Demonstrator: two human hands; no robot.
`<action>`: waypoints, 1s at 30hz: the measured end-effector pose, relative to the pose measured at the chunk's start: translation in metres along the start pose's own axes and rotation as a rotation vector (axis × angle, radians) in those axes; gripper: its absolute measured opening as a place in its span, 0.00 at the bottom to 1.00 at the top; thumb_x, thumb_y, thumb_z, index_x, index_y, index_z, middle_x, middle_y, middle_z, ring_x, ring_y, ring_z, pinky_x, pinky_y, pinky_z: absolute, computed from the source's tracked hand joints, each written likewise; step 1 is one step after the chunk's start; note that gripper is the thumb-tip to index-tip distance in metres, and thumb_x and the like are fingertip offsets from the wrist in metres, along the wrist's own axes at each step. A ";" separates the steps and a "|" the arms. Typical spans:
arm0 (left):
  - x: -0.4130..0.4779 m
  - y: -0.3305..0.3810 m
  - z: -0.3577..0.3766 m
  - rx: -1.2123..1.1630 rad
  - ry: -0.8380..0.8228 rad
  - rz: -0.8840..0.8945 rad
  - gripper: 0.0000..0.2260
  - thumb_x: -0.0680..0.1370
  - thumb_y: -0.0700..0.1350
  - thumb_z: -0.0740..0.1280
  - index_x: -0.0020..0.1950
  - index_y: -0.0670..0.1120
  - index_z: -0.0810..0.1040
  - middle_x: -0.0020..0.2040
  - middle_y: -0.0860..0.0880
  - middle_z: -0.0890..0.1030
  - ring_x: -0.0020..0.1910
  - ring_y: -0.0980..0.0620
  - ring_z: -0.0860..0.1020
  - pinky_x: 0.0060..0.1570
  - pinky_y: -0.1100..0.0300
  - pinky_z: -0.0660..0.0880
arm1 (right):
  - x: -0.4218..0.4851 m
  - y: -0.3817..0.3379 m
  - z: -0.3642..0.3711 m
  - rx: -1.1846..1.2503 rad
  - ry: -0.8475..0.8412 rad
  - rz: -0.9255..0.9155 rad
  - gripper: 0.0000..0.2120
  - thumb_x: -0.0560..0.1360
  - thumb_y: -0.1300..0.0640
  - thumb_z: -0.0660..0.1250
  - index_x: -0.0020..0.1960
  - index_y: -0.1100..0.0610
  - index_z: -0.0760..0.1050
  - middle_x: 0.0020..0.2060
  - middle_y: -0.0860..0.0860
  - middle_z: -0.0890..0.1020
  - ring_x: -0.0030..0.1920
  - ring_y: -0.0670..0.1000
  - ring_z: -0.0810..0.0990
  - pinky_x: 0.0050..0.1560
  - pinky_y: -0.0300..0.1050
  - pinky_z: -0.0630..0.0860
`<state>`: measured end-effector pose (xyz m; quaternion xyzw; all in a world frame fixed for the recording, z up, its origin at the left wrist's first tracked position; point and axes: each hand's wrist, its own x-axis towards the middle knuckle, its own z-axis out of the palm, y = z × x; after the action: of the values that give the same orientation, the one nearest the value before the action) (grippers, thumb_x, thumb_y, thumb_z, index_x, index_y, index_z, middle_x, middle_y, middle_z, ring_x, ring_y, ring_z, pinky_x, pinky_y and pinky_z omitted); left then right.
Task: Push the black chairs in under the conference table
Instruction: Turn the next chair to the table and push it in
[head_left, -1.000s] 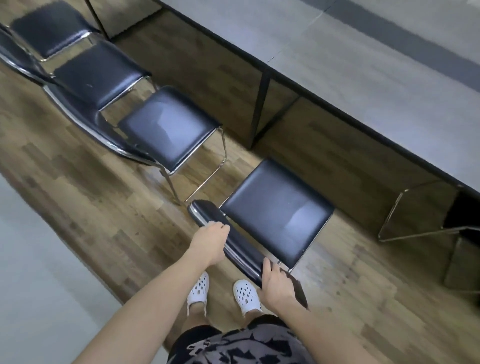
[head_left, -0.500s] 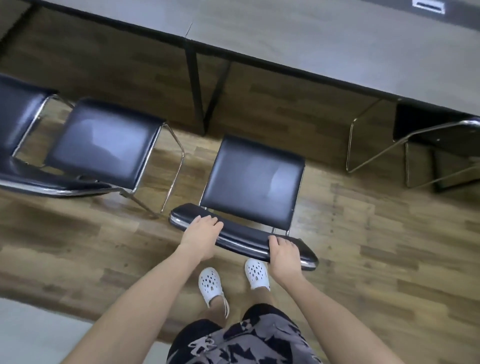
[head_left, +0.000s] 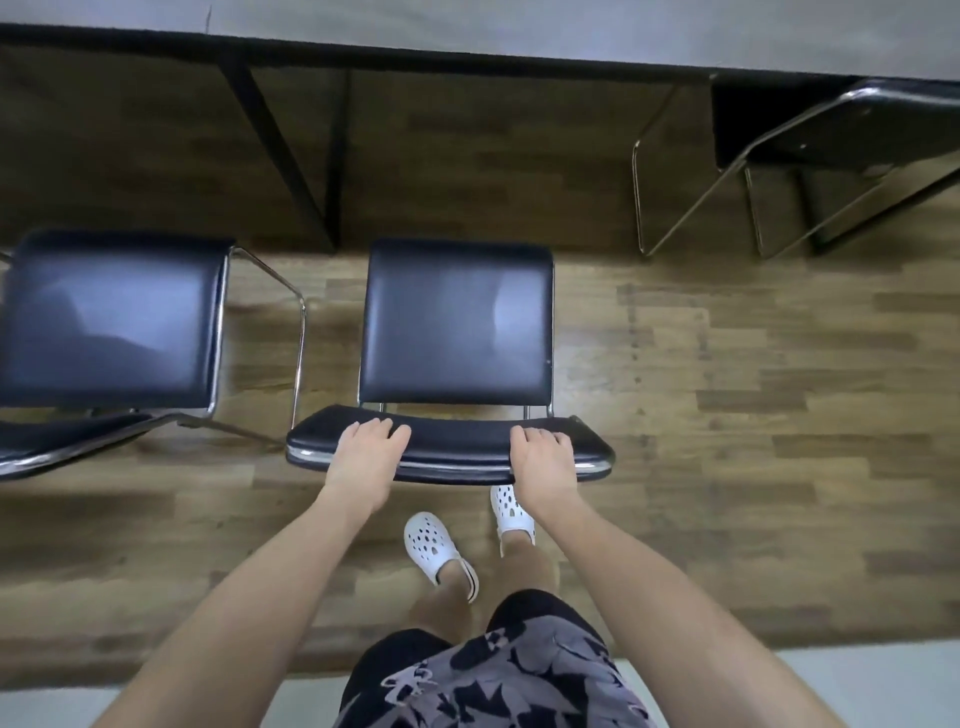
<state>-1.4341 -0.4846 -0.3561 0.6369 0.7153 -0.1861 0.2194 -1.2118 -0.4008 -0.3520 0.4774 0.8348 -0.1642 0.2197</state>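
A black padded chair (head_left: 456, 322) with a chrome frame stands squarely in front of me, facing the grey conference table (head_left: 519, 31). Its seat lies wholly on my side of the table's edge. My left hand (head_left: 366, 457) grips the left part of its backrest top, and my right hand (head_left: 543, 465) grips the right part. A second black chair (head_left: 111, 317) stands to the left, also out from the table. At the upper right a third black chair (head_left: 841, 130) sits tucked under the table edge.
A black table leg (head_left: 291, 161) comes down just left of the held chair's front. The floor is wood plank (head_left: 753, 395); a pale strip of floor (head_left: 857, 680) runs along behind me. My feet in white clogs (head_left: 434, 540) stand right behind the backrest.
The chair has swung round from an angle to face the table straight on, and my view has turned with it. Both hands have stayed on the backrest.
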 end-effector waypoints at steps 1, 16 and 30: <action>0.000 0.000 0.000 -0.002 0.009 -0.003 0.22 0.69 0.41 0.72 0.59 0.49 0.69 0.51 0.51 0.75 0.55 0.48 0.74 0.60 0.55 0.67 | 0.000 -0.001 0.000 0.003 0.007 0.004 0.20 0.65 0.67 0.67 0.54 0.55 0.68 0.49 0.50 0.78 0.53 0.54 0.76 0.58 0.46 0.66; -0.006 0.001 -0.001 -0.031 0.051 -0.020 0.22 0.69 0.46 0.74 0.59 0.50 0.69 0.57 0.52 0.76 0.61 0.48 0.73 0.61 0.55 0.65 | 0.001 -0.007 0.006 -0.056 0.036 0.036 0.21 0.61 0.70 0.67 0.50 0.56 0.68 0.43 0.50 0.78 0.47 0.54 0.77 0.51 0.46 0.67; -0.004 0.004 -0.007 -0.041 0.015 -0.043 0.27 0.73 0.43 0.71 0.69 0.49 0.66 0.67 0.50 0.73 0.68 0.47 0.69 0.68 0.53 0.61 | 0.003 -0.005 0.002 -0.054 -0.001 0.022 0.21 0.60 0.70 0.68 0.50 0.56 0.69 0.43 0.51 0.79 0.48 0.55 0.78 0.51 0.47 0.68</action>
<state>-1.4301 -0.4832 -0.3480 0.6181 0.7341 -0.1715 0.2230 -1.2176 -0.4020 -0.3545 0.4803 0.8336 -0.1393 0.2347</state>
